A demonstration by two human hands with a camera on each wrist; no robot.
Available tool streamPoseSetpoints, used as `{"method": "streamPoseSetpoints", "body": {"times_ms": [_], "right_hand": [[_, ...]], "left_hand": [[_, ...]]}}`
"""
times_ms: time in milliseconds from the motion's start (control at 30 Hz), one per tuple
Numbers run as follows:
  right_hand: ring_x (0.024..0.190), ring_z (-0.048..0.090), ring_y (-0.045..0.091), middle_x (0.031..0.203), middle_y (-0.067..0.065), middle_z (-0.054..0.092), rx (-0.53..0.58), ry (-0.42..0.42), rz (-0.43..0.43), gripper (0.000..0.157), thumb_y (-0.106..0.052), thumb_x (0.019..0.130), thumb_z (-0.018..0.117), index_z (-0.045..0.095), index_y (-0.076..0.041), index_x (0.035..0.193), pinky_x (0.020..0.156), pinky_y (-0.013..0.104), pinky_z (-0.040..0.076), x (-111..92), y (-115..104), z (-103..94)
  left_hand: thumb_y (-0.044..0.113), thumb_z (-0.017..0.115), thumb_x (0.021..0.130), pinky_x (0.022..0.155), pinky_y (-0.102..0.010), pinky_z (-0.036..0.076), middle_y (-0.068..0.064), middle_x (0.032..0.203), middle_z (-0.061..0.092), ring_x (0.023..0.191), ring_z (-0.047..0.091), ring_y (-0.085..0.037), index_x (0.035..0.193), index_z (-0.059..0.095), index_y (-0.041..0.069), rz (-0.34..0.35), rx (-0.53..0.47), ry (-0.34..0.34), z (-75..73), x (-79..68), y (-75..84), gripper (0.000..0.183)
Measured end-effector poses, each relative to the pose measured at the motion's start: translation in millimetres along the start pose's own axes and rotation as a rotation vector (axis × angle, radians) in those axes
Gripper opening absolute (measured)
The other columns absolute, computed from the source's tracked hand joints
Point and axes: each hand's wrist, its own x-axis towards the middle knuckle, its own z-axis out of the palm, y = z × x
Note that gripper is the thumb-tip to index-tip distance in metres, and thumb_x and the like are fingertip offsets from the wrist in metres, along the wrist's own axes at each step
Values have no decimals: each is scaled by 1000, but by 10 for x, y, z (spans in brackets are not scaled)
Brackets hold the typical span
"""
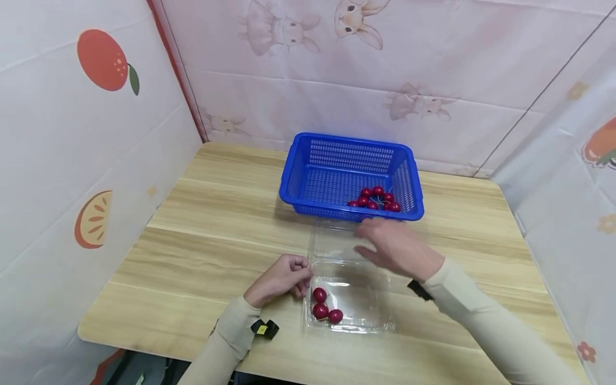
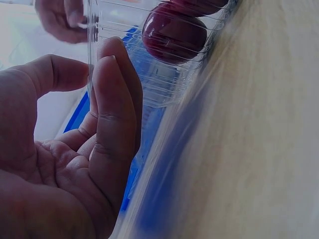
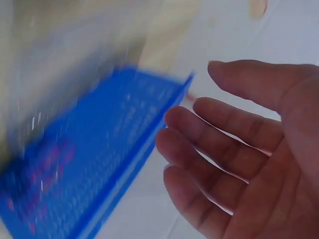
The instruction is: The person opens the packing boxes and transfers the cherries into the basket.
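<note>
My left hand (image 1: 285,277) pinches the left rim of a clear plastic clamshell box (image 1: 358,294) between thumb and fingers, as the left wrist view shows up close. Three dark red cherries (image 1: 320,310) lie in the box's near left corner. Its transparent lid (image 1: 337,243) is folded back toward the blue basket. Over that lid hangs my right hand (image 1: 399,248), slightly blurred, fingers loosely bent with nothing between them. Just beyond its fingertips stands the blue plastic basket (image 1: 351,140), with several cherries (image 1: 372,200) gathered in its near right corner.
Everything stands on a wood-grain table (image 1: 207,256). Behind the basket rises a pink curtain (image 1: 308,96) printed with rabbits, and a white curtain (image 1: 58,160) with fruit prints hangs at the left. The table's front edge runs close below the box.
</note>
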Motion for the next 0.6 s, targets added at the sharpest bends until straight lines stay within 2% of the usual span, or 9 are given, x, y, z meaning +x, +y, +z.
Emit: {"method": "streamPoseSetpoints", "body": {"times_ms": [133,333,433,600], "right_hand": [[89,73,18,101,4,77,-20,-57,-63,25,-24,89,80,75,-10,109,79,33,64,-116,-254,187],[80,68,12,91,-3,73,-23,-126,-139,20,-26,88,80,74,-14,102,69,27,60,-221,-477,464],[73,62,8,83,-8,68,-49,-153,-167,12,-27,88,79,74,-19,95,62,21,54,-236,-558,543],[70,58,7,80,-10,64,-70,-190,-162,11,-29,87,79,74,-22,93,58,19,49,-260,-638,606]], "left_hand": [[11,59,100,51,-22,58,0,68,63,54,61,-10,97,62,-10,-2,0,0,2,-2,3,21],[11,58,100,51,-22,58,1,69,64,54,60,-10,98,62,-9,-18,-20,2,-1,4,15,21],[11,57,100,51,-22,57,1,69,64,54,60,-10,99,61,-11,-22,-20,4,-1,9,24,22],[12,58,100,52,-22,58,1,70,65,54,60,-10,99,61,-11,-27,-13,6,6,12,32,23]]}}
